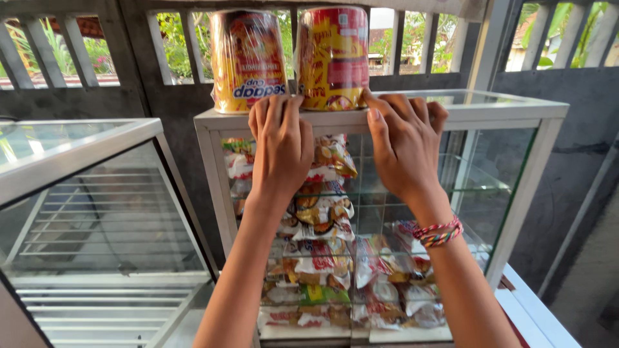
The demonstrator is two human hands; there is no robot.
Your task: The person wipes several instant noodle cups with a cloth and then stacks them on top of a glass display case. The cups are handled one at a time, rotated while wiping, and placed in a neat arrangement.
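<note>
Two shiny packs of stacked cups stand side by side on top of a white glass cabinet [516, 106]: a yellow-orange pack [248, 55] on the left and a red and yellow pack [334, 55] on the right. My left hand [280, 145] rests on the cabinet's front top edge, its fingertips at the foot of the yellow-orange pack. My right hand [403, 142] lies on the same edge, thumb touching the base of the red and yellow pack. Neither hand grips anything. A woven bracelet [440, 233] circles my right wrist.
Inside the cabinet, several snack packets [322, 258] lie piled on glass shelves. A second glass display case [84, 212] with empty wire racks stands to the left. Behind runs a grey wall with barred openings [84, 48] showing greenery. A white ledge [535, 309] sits at lower right.
</note>
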